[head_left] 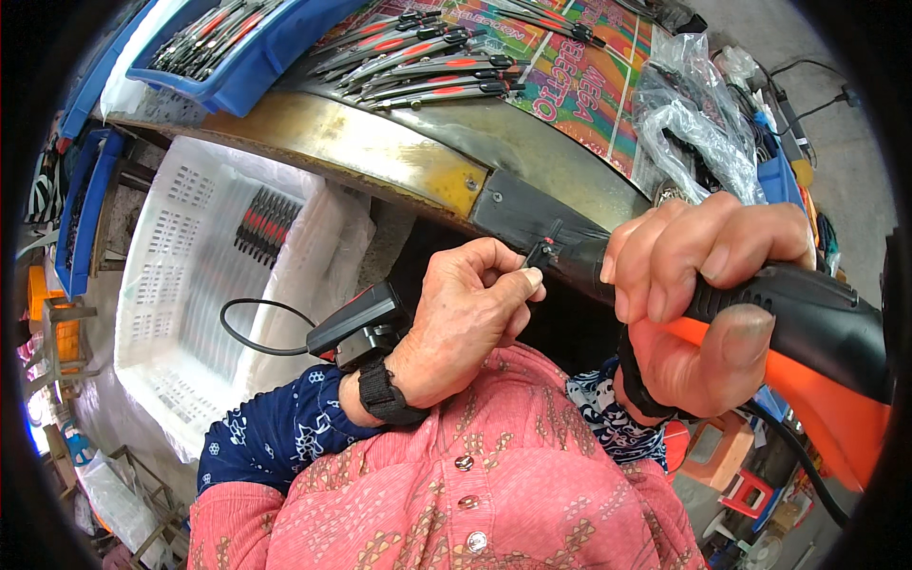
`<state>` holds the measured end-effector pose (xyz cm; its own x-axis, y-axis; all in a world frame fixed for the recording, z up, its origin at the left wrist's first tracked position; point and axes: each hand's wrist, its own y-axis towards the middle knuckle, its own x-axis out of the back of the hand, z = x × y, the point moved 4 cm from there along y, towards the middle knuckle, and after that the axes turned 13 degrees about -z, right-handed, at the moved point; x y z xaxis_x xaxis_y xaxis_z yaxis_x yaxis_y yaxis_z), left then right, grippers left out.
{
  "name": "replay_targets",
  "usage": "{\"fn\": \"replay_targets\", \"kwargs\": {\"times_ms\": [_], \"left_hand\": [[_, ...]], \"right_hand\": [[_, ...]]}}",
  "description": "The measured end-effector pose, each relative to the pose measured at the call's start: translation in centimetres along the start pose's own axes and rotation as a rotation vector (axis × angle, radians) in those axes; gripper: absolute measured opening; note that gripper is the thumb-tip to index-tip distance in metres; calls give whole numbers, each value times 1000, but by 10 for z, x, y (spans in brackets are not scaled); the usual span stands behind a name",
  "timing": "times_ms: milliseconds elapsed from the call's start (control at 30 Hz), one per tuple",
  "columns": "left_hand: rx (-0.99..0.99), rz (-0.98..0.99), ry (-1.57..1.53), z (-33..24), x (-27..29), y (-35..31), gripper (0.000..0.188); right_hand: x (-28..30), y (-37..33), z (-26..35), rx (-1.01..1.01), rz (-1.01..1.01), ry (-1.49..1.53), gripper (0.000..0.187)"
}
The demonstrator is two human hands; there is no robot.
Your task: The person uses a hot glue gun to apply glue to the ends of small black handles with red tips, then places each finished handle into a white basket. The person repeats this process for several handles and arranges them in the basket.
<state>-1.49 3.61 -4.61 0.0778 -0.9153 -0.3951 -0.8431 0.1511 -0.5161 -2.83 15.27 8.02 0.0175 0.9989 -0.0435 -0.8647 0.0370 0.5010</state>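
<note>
White basket: a neat row of thin black and red sticks is held inside.
Blue bin: it is filled with more sticks and is set on the table.
Loose pile: grey, black and red sticks are laid on the table.
Left hand: a small dark piece is pinched between thumb and finger; the other fingers are curled in.
Small dark piece: it is held over the table's near edge, by the tool's tip; whether they are touching cannot be told.
Right hand: bent fingers are wrapped around the orange and black tool.
</note>
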Motion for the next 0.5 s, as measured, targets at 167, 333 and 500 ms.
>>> {"fn": "replay_targets", "kwargs": {"times_ms": [167,333,500], "left_hand": [[-9,9,8,1,-1,1,9],[6,15,35,0,0,1,9],[-7,12,28,-1,-2,0,8]], "right_hand": [[-1,-3,2,-22,-71,-62,44],[1,-2,0,-39,-75,-37,55],[5,-3,0,-37,-77,-24,57]]}}
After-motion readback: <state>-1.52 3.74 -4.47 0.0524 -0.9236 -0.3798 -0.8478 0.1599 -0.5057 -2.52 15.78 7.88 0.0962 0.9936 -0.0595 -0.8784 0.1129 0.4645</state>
